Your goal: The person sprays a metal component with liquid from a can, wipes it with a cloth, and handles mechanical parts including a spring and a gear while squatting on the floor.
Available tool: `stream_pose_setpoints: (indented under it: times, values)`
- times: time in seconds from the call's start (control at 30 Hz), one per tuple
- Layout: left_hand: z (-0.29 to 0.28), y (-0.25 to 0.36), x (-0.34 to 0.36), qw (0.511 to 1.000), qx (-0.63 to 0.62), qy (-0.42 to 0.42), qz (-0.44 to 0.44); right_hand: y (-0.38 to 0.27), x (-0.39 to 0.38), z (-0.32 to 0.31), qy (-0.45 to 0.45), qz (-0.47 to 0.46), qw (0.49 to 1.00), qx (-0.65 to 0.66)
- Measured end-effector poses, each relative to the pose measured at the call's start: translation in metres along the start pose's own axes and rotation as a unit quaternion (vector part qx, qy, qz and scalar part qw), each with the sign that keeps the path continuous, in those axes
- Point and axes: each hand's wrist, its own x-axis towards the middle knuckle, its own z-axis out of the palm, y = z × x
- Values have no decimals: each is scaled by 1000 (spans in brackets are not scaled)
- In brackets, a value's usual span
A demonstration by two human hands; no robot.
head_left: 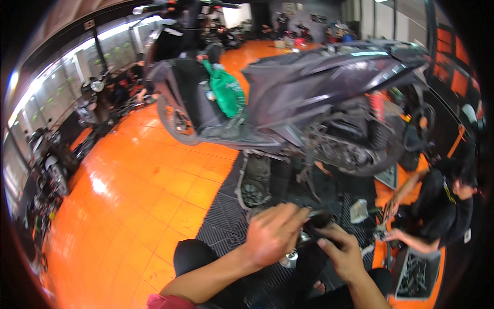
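Observation:
My left hand [274,233] is closed, fingers curled at the edge of a dark, round scooter part [318,220]. Gripping the same part from the other side, my right hand [343,251] has its thumb pressed against it. The part's exact kind is hard to make out, as my fingers cover much of it. Just below my left hand shows a shiny metal piece [289,259]; whether it is joined to the dark part I cannot tell. In front of me stands a dark scooter [319,92], its engine side [350,144] exposed.
A removed engine cover [255,180] lies beneath the scooter on a black ribbed mat [221,221]. A green bag [226,91] hangs at the footboard. On the right a co-worker [447,206] crouches near a grey bin of metal parts [419,273]. Motorcycles [56,159] line the left wall.

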Motion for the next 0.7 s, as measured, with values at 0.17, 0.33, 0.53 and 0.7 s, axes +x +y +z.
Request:
stream_pose_setpoints:
  times: [0.17,0.33,0.53,0.7]
  values:
    - [-3,-3,-3,1000,22,-4,-14,-29,-10,-5,-144,0,988,-52]
    - [-14,-16,-1,996,43,18,-70,-14,-8,0,72,-79,963,246]
    - [-38,-21,20,990,35,88,-105,69,-11,5,-158,83,895,-409]
    - [-59,-31,11,987,49,90,-121,34,9,14,-83,164,911,-369]
